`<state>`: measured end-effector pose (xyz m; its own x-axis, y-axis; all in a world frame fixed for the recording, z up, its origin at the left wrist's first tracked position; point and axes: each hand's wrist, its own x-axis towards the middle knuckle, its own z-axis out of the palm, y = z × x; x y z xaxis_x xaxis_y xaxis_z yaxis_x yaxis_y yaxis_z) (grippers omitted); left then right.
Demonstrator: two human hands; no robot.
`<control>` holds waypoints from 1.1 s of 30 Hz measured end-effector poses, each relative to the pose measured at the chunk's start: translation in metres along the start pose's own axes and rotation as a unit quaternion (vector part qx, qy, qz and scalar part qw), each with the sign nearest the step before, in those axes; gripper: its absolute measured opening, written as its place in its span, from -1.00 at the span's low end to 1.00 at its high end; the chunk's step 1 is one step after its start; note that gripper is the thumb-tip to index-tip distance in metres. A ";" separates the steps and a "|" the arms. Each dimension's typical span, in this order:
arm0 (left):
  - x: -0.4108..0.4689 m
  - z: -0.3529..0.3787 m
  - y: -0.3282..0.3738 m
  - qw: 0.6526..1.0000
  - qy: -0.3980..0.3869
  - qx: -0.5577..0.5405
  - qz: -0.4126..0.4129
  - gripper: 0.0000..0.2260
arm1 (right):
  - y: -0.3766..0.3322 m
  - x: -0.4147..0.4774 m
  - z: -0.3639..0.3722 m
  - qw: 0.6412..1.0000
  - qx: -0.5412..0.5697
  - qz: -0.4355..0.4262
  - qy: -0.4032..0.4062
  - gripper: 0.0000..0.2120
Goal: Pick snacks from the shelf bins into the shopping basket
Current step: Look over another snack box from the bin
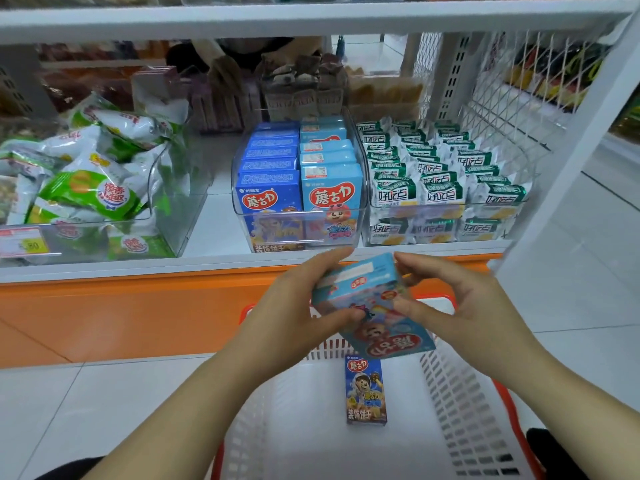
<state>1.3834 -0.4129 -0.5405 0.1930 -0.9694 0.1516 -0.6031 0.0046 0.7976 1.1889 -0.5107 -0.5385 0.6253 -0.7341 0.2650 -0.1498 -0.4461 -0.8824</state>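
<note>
A light blue snack box (372, 306) hangs upside down above the shopping basket (460, 403), held between both hands. My left hand (298, 303) grips its left side, fingers over the top and thumb on the front. My right hand (446, 296) pinches its right side. A dark blue snack box (365, 391) lies flat on the white basket floor. On the shelf just beyond, a clear bin (298, 216) holds rows of dark blue and light blue boxes.
A clear bin of green-and-white packets (446, 188) stands right of the box bin. A bin of green-and-white bags (93, 188) stands at the left. An orange shelf front (121, 313) runs below. White wire mesh (502, 98) closes the shelf's right end.
</note>
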 end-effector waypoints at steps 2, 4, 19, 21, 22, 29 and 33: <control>0.003 0.002 0.000 1.000 0.004 -0.014 -0.004 -0.60 | 0.000 0.001 0.000 1.000 -0.008 0.006 -0.005 -0.52; 0.006 0.003 0.000 0.996 0.025 -0.071 -0.048 -0.73 | 0.003 0.003 -0.004 1.000 -0.012 0.025 -0.007 -0.44; 0.017 0.001 0.005 0.965 0.127 -0.189 -0.128 -0.65 | 0.003 0.019 -0.011 0.976 0.151 0.105 0.115 -0.69; 0.022 -0.005 0.003 0.976 0.145 -0.135 -0.091 -0.59 | -0.008 0.033 -0.017 0.978 0.131 0.049 0.157 -0.69; 0.026 -0.010 0.003 0.977 0.167 -0.103 -0.079 -0.57 | -0.012 0.042 -0.021 0.977 0.122 0.021 0.173 -0.69; 0.081 -0.056 0.000 0.965 0.234 0.114 0.029 -0.71 | -0.037 0.128 -0.027 0.958 -0.032 -0.131 0.252 -0.61; 0.116 -0.073 -0.003 0.964 0.192 0.185 0.021 -0.59 | -0.027 0.174 -0.018 0.943 -0.156 -0.177 0.233 -0.56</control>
<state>1.4637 -0.5073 -0.4825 0.3919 -0.8072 0.4413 -0.8373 -0.1142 0.5347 1.2874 -0.6355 -0.4616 0.2847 -0.6241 0.7276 -0.2590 -0.7809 -0.5685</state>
